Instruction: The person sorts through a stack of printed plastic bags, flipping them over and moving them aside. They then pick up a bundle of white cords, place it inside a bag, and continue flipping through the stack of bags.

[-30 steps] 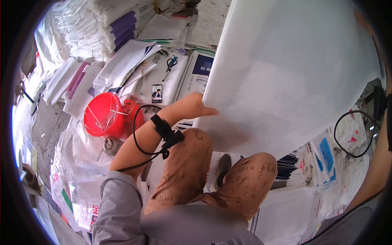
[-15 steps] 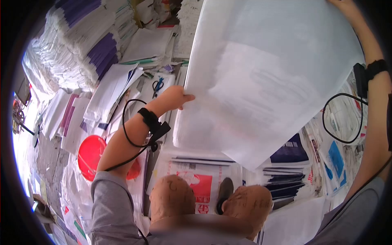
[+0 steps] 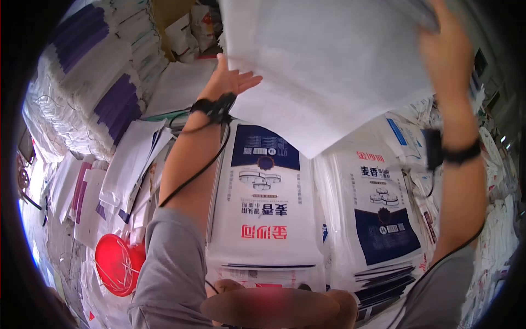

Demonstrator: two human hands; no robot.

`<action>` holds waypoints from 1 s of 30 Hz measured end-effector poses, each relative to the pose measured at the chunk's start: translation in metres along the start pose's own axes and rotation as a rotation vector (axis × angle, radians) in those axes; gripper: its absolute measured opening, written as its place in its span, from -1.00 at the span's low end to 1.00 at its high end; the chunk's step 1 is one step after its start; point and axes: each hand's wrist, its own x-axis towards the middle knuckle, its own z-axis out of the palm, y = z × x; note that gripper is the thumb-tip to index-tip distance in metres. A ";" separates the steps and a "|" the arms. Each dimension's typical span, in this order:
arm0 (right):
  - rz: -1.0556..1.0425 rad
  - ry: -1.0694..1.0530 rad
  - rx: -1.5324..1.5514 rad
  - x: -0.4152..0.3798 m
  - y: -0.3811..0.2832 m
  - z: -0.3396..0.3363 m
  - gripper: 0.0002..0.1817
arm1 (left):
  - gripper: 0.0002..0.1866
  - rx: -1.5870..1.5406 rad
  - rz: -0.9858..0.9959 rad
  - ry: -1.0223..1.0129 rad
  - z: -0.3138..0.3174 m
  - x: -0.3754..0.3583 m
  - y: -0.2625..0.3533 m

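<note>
A large white sheet-like bag [image 3: 323, 71] is raised at the top centre, its lower corner hanging over two stacks of printed bags. My right hand [image 3: 446, 49] grips its upper right edge, slightly blurred. At the bag's left edge, my left hand [image 3: 233, 79] has its fingers spread, with the thumb up. Below lie the left stack of white and navy printed bags [image 3: 266, 197] and the right stack [image 3: 378, 203], side by side. Black straps with small devices and cables are on both wrists.
A red bucket [image 3: 118, 263] with white strings stands at the lower left. Tall piles of white and purple bags [image 3: 118, 109] rise at the upper left. Loose folded bags [image 3: 134, 159] lie beside them. A blue and white bag [image 3: 402, 134] is at the right.
The white bag has been lifted up and away, showing the printed stacks beneath. My left hand has moved up and opened off the edge; my right hand has come inward with the bag.
</note>
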 end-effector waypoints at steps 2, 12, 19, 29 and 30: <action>-0.276 0.214 0.149 -0.080 -0.026 -0.003 -0.63 | -0.18 -0.066 -0.049 -0.167 -0.023 -0.023 -0.006; -0.408 -0.723 0.786 -0.514 -0.177 0.020 -0.83 | -0.62 -0.019 -0.843 -0.167 -0.285 -0.216 -0.359; -0.382 -0.872 0.843 -0.572 -0.201 0.021 -0.82 | -0.55 -0.238 -0.994 0.043 -0.261 -0.272 -0.372; -0.448 -0.943 0.846 -0.584 -0.197 0.007 -0.74 | -0.60 1.157 -0.167 0.078 -0.261 -0.342 -0.382; -0.459 -0.960 0.835 -0.584 -0.198 0.009 -0.73 | -0.67 1.397 0.130 0.170 -0.262 -0.348 -0.383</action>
